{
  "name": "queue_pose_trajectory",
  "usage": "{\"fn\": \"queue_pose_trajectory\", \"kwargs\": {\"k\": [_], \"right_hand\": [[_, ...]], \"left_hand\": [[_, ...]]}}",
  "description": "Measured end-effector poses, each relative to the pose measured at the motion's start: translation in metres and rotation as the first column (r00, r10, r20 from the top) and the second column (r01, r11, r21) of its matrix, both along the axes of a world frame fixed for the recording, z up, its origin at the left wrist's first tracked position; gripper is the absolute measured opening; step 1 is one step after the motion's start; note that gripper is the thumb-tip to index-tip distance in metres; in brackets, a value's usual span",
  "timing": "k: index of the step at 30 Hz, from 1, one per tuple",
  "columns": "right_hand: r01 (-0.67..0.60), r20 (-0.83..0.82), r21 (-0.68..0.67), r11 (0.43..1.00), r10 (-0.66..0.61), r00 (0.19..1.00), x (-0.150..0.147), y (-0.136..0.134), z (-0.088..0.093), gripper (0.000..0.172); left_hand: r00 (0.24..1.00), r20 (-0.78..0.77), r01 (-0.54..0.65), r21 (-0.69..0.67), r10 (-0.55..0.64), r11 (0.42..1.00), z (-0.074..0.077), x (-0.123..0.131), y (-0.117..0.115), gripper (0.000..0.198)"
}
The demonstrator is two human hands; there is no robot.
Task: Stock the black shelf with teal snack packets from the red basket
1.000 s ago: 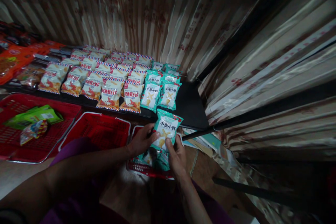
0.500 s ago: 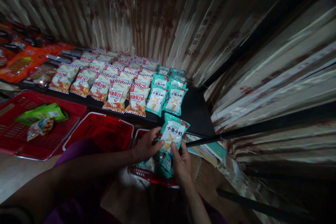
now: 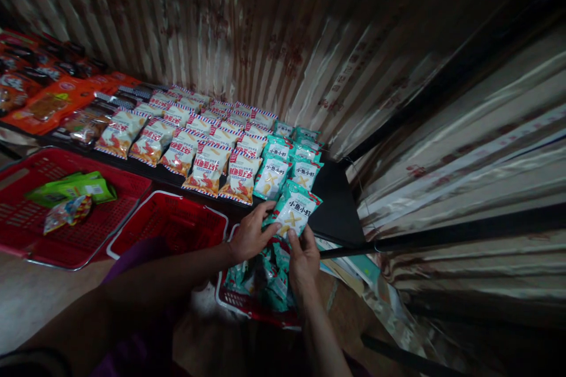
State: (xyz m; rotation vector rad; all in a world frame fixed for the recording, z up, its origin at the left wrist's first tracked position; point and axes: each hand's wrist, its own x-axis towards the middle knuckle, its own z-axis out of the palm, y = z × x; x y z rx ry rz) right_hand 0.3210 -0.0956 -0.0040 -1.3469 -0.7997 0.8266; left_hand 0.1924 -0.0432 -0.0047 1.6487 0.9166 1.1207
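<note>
Both my hands hold one teal snack packet (image 3: 294,210) just above the front edge of a black shelf (image 3: 332,206). My left hand (image 3: 250,237) pinches its left side and my right hand (image 3: 303,258) grips its lower right corner. The packet leans over the shelf edge, close to two rows of the same teal packets (image 3: 287,162). Below my hands a red basket (image 3: 247,305) holds several more teal packets (image 3: 265,280).
Rows of red-and-white striped snack packets (image 3: 190,144) fill the shelf to the left, with orange packets (image 3: 44,103) beyond. Two more red baskets (image 3: 172,227) stand on the floor; the far left basket (image 3: 26,230) holds green packets (image 3: 71,188). Shiny curtains hang behind and to the right.
My hands have lifted the teal packet up and forward from over the basket to the shelf's front edge. The camera has tilted down slightly.
</note>
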Motion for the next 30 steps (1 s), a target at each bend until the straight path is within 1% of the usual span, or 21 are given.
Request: {"fn": "queue_pose_trajectory", "kwargs": {"k": [5,9,14,18,20,26,30], "right_hand": [[-0.028,0.010,0.059,0.998,0.028,1.000,-0.006,0.024,0.005,0.059],[-0.027,0.057,0.052,0.998,0.024,0.998,-0.006,0.040,0.004,0.058],[-0.028,0.091,0.049,0.998,0.024,0.996,-0.005,0.050,0.005,0.060],[-0.019,0.193,0.048,0.999,0.009,0.981,-0.004,0.056,0.004,0.059],[-0.016,0.220,0.053,0.998,0.003,0.975,-0.003,0.058,0.001,0.059],[-0.034,0.199,0.051,0.998,0.023,0.980,-0.003,0.063,-0.011,0.060],[-0.054,0.221,0.053,0.997,0.041,0.974,-0.006,0.065,-0.012,0.058]], "left_hand": [[0.990,-0.063,-0.115,0.123,0.124,0.986,0.002,-0.003,0.014,0.045],[0.981,-0.080,-0.162,0.180,0.178,0.970,0.003,-0.006,0.022,0.044],[0.979,-0.111,-0.136,0.277,0.173,0.951,0.000,-0.007,0.023,0.042],[0.975,-0.123,-0.135,0.338,0.186,0.932,-0.002,-0.010,0.022,0.042],[0.974,-0.128,-0.130,0.352,0.186,0.927,-0.003,-0.012,0.021,0.044],[0.970,-0.187,-0.075,0.375,0.154,0.924,-0.008,-0.017,0.019,0.047],[0.966,-0.201,-0.082,0.368,0.165,0.926,-0.008,-0.018,0.018,0.047]]}}
